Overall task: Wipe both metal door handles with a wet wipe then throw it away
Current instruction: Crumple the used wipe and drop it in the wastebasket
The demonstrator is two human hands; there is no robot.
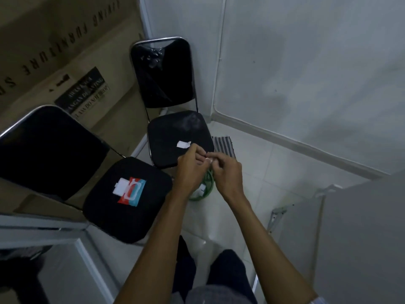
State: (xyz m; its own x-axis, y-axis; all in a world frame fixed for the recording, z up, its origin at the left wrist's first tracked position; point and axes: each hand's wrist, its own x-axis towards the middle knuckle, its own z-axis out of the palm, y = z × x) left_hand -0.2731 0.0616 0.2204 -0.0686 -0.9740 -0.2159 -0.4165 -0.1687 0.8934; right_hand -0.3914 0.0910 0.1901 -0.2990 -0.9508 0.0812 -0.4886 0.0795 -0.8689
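Note:
My left hand [189, 170] and my right hand [225, 172] meet fingertip to fingertip above a green bin [202, 189] on the floor. Both have curled fingers and pinch a small white bit, apparently a wet wipe [208, 159], which the fingers mostly hide. A red and blue wet wipe pack [131, 190] lies on the near black chair seat [122, 218] with its white lid flipped open. A white scrap [183, 144] lies on the far chair seat [168, 132]. No metal door handle is in view.
Two black chairs with chrome frames stand side by side at the left, against a large cardboard box [65, 51]. A striped floor mat [223, 144] lies by the white wall. A grey panel [361, 238] rises at the right. My legs are below.

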